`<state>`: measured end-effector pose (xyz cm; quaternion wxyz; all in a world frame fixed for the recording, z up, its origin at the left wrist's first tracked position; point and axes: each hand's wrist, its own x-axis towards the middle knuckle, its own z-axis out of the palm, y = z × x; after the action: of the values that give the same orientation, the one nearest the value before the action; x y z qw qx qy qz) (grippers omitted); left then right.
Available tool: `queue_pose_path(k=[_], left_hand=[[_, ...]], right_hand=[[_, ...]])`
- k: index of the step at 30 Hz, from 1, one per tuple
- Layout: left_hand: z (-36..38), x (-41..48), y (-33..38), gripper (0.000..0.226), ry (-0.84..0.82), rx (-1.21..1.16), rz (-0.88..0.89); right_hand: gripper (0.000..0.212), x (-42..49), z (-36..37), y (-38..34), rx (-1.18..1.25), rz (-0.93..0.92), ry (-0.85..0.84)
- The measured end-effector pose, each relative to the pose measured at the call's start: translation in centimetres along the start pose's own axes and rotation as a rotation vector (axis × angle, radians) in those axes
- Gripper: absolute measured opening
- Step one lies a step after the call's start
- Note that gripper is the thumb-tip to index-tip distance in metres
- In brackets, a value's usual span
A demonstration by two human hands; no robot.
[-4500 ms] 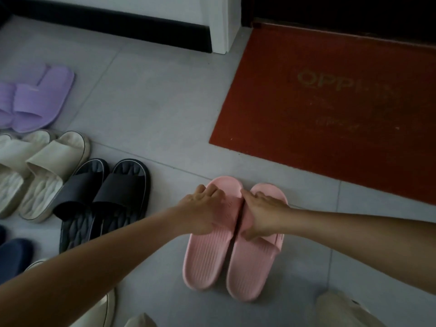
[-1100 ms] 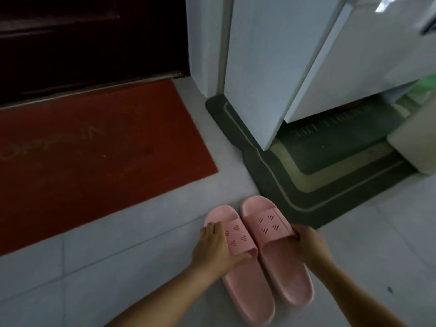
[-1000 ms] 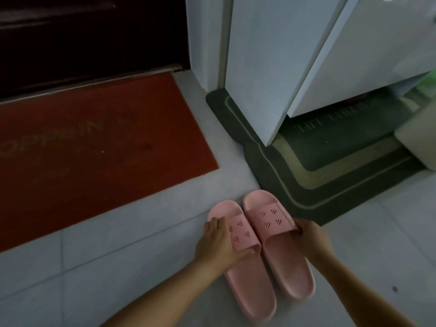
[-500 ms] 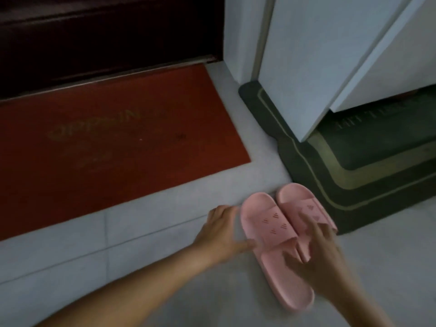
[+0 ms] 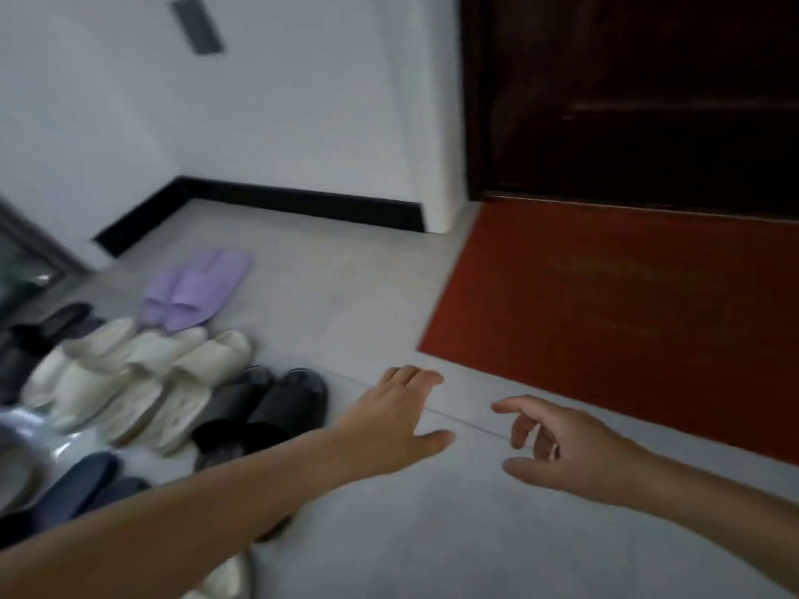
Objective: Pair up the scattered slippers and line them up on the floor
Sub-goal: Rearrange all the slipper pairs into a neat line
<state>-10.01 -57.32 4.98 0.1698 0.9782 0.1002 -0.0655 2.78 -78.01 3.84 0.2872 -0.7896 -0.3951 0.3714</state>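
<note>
Both our hands are out over the grey tiled floor (image 5: 432, 533) and neither one is holding anything. Our left hand (image 5: 391, 419) reaches forward palm down, fingers straight and close together with the thumb poking out to the side, just right of the black slippers (image 5: 263, 410). Our right hand (image 5: 557, 447) hangs beside it, well apart from it, fingers loosely curled and spread, empty too. Can't tell if either hand actually touches the tiles; the view is kinda blurry.

The slippers are all bunched on the left side of the floor. The purple slippers (image 5: 194, 289) sit furthest back as a neat pair, side by side, toes pointing toward the white wall (image 5: 259, 123). In front of them we see the cream slippers (image 5: 142, 382), looks like two pairs lined up next to each other. Then the black slippers sit as a pair, closest to our left hand. Nearer to us, a navy slipper pair (image 5: 73, 490) lies partly under our left forearm. More dark slippers (image 5: 39, 335) sit at the far left edge, too blurred to sort out. Another cream slipper (image 5: 225, 577) peeks out at the bottom under our arm.

On the right there's a red doormat (image 5: 627, 317) in front of a dark wooden door (image 5: 648, 92), and a black baseboard (image 5: 302, 205) runs along the wall.
</note>
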Motion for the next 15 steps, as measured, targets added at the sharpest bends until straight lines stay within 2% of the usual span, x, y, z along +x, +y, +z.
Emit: queue_pose_path(k=[3,6,11,15], left_hand=[[-1.2,-3.1,-8.3,0.069,0.077,-0.083,-0.126],[-0.8,-6.1,-16.5,0.067,0.026,-0.126,-0.246],[1.0,-9.8,-27.8,0.068,-0.031,-0.146,-0.449],[3.1,-10.9,-32.3,0.067,-0.016,-0.113,-0.467]], right_hand=[[0.055,7.0,4.3,-6.6,-0.204,0.000,-0.150],[0.057,13.7,11.0,-12.1,-0.271,-0.002,-0.202],[0.039,20.3,24.6,-17.0,-0.008,0.142,-0.025],[0.026,23.1,32.4,-18.1,0.172,0.283,0.161]])
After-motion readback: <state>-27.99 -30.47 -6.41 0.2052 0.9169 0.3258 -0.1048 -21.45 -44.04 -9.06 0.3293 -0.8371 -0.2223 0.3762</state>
